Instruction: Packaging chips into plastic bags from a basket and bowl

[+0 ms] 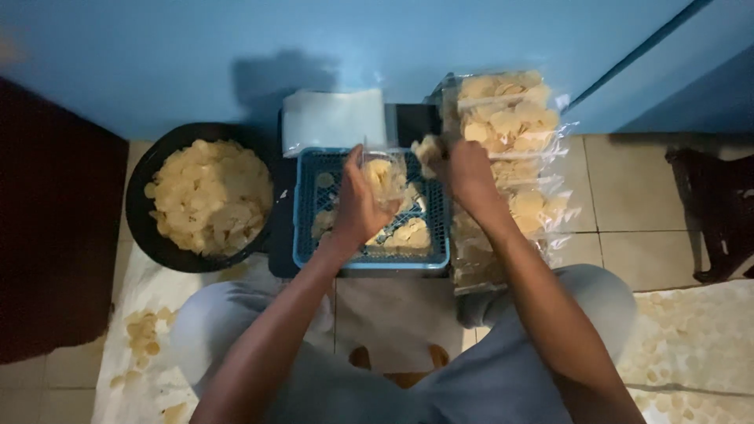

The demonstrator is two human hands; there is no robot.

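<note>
Clear bag (386,177) gripped in the left hand (357,206); right hand (469,174) pinches chips (428,149) just above it, blue basket (372,257) beneath both.

dim, bluish indoor light, soft head shadow on wall (290,86), dark corners, slight blur

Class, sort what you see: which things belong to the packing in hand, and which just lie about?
In use: left hand, right hand, clear bag, blue basket, black bowl of crackers.
Lying about: filled bags, dark chair, crackers on cloth.
</note>
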